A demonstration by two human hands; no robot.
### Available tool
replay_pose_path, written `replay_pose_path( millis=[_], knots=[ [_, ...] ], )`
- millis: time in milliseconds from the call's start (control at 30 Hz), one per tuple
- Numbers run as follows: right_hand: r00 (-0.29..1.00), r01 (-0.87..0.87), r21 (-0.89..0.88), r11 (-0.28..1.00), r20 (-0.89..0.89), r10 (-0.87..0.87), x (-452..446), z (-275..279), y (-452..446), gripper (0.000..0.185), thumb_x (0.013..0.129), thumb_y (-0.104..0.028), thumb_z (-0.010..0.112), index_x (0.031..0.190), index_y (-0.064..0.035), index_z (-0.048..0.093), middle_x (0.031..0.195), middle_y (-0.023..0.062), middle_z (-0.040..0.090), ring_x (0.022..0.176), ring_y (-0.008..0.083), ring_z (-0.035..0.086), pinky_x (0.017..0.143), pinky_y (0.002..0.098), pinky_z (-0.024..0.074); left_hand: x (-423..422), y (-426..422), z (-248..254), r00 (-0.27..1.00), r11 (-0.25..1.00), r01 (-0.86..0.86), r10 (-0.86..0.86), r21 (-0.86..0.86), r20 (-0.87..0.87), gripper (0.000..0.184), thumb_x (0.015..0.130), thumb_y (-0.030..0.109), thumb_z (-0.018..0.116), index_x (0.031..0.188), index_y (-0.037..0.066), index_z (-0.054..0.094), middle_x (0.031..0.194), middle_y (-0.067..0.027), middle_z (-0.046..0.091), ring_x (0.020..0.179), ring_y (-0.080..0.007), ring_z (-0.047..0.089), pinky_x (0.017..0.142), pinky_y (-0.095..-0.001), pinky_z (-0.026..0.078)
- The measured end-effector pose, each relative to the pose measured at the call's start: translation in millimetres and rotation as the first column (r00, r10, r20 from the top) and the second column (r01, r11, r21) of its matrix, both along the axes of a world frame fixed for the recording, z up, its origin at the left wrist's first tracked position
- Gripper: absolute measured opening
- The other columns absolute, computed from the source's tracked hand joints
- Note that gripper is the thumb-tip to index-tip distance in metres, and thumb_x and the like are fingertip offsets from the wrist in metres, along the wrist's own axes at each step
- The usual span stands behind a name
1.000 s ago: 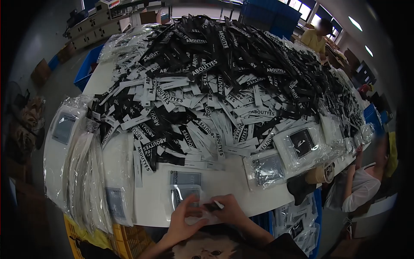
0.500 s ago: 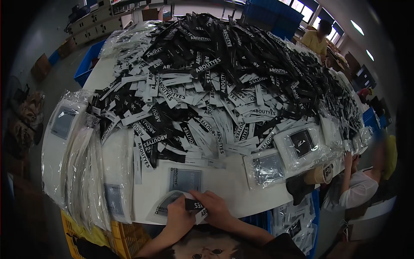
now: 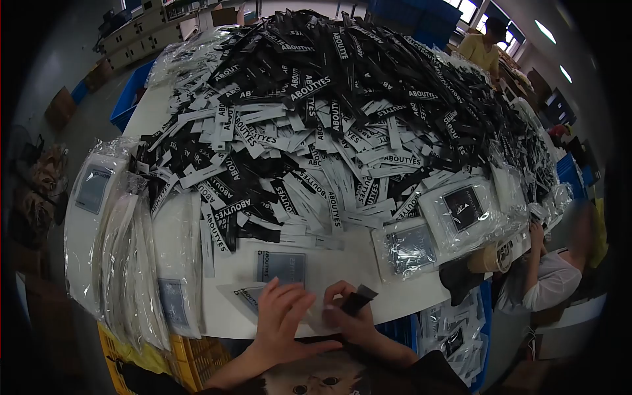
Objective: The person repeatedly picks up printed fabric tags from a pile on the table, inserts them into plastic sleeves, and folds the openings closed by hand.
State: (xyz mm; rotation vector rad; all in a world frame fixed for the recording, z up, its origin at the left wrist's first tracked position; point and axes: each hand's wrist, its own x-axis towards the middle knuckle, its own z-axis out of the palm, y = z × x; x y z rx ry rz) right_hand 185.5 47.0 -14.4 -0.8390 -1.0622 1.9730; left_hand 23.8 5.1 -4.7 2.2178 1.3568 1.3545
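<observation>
My right hand point(image 3: 350, 322) pinches a narrow black packet point(image 3: 358, 300), whose dark end sticks up past the fingers. My left hand point(image 3: 284, 321) is beside it with fingers spread and thumb stretched toward the right hand; I see nothing held in it. Partly behind the left hand lies a clear plastic bag with a grey printed label point(image 3: 247, 297), tilted on the table. Just beyond the hands, another bag with a grey label point(image 3: 282, 267) lies flat. Past that rises a big heap of black and white ABOUTYES packets point(image 3: 313, 89).
Stacked clear bags point(image 3: 122, 263) line the left table edge. On the right sit filled bags point(image 3: 454, 204) and a cup point(image 3: 490, 258). Below are a yellow crate point(image 3: 187, 362) and a blue bin point(image 3: 486, 316). People work at the right point(image 3: 546, 280) and far right point(image 3: 484, 52).
My hands have moved apart. The left has come off the packet and spread its fingers; the right has shifted right with the black packet, now turned upward.
</observation>
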Motion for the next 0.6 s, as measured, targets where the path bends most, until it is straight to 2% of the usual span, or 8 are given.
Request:
replay_pose_path(
  millis=[133,200,233,333,400,500,533,600],
  knots=[
    [0.993,0.114,0.023,0.993,0.012,-0.114,20,-23,5,0.016,0.082,-0.005,0.057,0.095,-0.0046,0.049,0.081,-0.0004,0.050,0.070,0.0026,0.046,0.059,0.0188,0.0366,16,11,-10,0.990,0.962,-0.137,0.127,-0.236,-0.058,0.080,0.055,0.031,0.078,0.120,0.000,0.043,0.115,-0.0152,0.044,0.107,-0.0333,0.042,0.096,-0.0481,0.029],
    [0.947,0.279,0.248,0.928,0.090,-0.309,34,-34,12,0.017,0.083,-0.007,0.058,0.098,-0.0027,0.051,0.084,0.0014,0.052,0.070,0.0040,0.047,0.061,0.0193,0.0386,15,12,-16,0.992,0.951,-0.128,0.120,-0.280,-0.044,0.084,0.055,0.034,0.078,0.122,-0.001,0.041,0.114,-0.0148,0.044,0.104,-0.0330,0.042,0.095,-0.0465,0.030],
    [0.881,0.226,0.431,0.874,0.292,-0.372,41,-27,21,0.021,0.084,-0.007,0.056,0.103,0.0001,0.053,0.094,0.0059,0.058,0.079,0.0090,0.055,0.070,0.0220,0.0437,13,11,-18,0.990,0.937,-0.139,0.124,-0.321,-0.069,0.084,0.056,0.035,0.078,0.122,-0.001,0.041,0.113,-0.0148,0.043,0.102,-0.0326,0.042,0.092,-0.0450,0.030],
    [0.817,0.119,0.467,0.876,0.455,-0.354,58,-27,30,0.026,0.085,-0.008,0.052,0.110,0.0019,0.050,0.102,0.0097,0.059,0.092,0.0139,0.056,0.082,0.0249,0.0434,12,10,-22,0.984,0.910,-0.158,0.116,-0.382,-0.132,0.084,0.057,0.036,0.077,0.123,-0.001,0.040,0.112,-0.0148,0.043,0.100,-0.0321,0.041,0.088,-0.0424,0.031],
    [0.869,0.126,0.446,0.886,0.380,-0.315,61,-24,28,0.025,0.088,-0.010,0.052,0.109,0.0037,0.053,0.112,0.0139,0.057,0.104,0.0198,0.056,0.089,0.0304,0.0433,14,10,-24,0.981,0.901,-0.160,0.099,-0.403,-0.168,0.085,0.058,0.037,0.077,0.124,-0.001,0.039,0.112,-0.0148,0.043,0.100,-0.0319,0.040,0.086,-0.0413,0.030],
    [0.892,0.361,0.113,0.926,-0.331,-0.307,44,-4,22,0.023,0.091,-0.010,0.045,0.108,0.0035,0.054,0.113,0.0193,0.056,0.109,0.0278,0.052,0.094,0.0379,0.0410,21,10,-23,0.984,0.899,-0.126,0.059,-0.419,-0.171,0.086,0.058,0.037,0.077,0.125,-0.001,0.038,0.113,-0.0148,0.042,0.101,-0.0316,0.040,0.087,-0.0412,0.029],
    [0.892,0.361,0.111,0.926,-0.331,-0.308,40,-4,22,0.023,0.091,-0.010,0.045,0.108,0.0035,0.054,0.113,0.0193,0.056,0.109,0.0278,0.052,0.094,0.0379,0.0410,23,9,-19,0.990,0.899,-0.125,0.087,-0.419,-0.110,0.087,0.058,0.037,0.077,0.126,0.000,0.038,0.114,-0.0148,0.041,0.102,-0.0314,0.040,0.088,-0.0411,0.029],
    [0.987,0.121,0.192,0.974,0.080,-0.138,31,-8,25,0.026,0.091,-0.014,0.048,0.109,0.0048,0.053,0.111,0.0159,0.058,0.106,0.0240,0.054,0.091,0.0342,0.0420,22,9,-17,0.992,0.902,-0.128,0.117,-0.413,-0.054,0.087,0.059,0.038,0.077,0.126,0.000,0.037,0.115,-0.0148,0.041,0.102,-0.0313,0.040,0.088,-0.0409,0.028]
  ],
)
